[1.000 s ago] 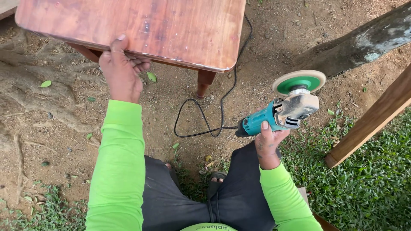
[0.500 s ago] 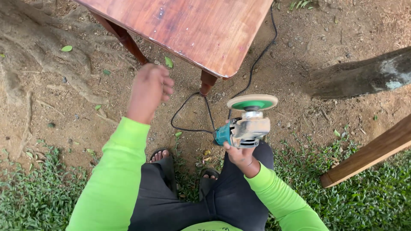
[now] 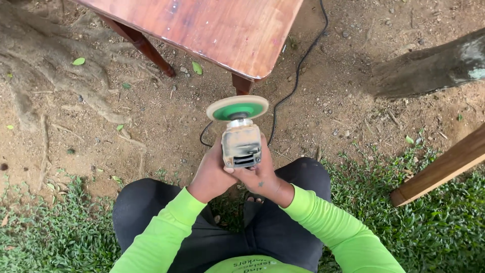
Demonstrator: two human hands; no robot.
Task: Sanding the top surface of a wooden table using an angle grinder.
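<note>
I hold an angle grinder (image 3: pixel 241 143) in front of me with both hands, its round green sanding disc (image 3: pixel 237 108) pointing away from me. My left hand (image 3: pixel 211 173) wraps the grinder's body from the left. My right hand (image 3: pixel 260 176) grips it from below and the right. The grinder's black cord (image 3: pixel 298 65) runs over the dirt past the corner of a reddish wooden table (image 3: pixel 212 28), which stands just beyond the disc.
A table leg (image 3: pixel 241 84) stands right behind the disc, another leg (image 3: pixel 139 43) to the left. Tree roots (image 3: pixel 55 76) spread at left. A slanted wooden post (image 3: pixel 439 169) lies at right, a trunk (image 3: pixel 429 65) upper right. Grass borders the bare dirt.
My left hand left the table edge and came down onto the grinder. The grinder moved from my right side to the centre, with both hands on it.
</note>
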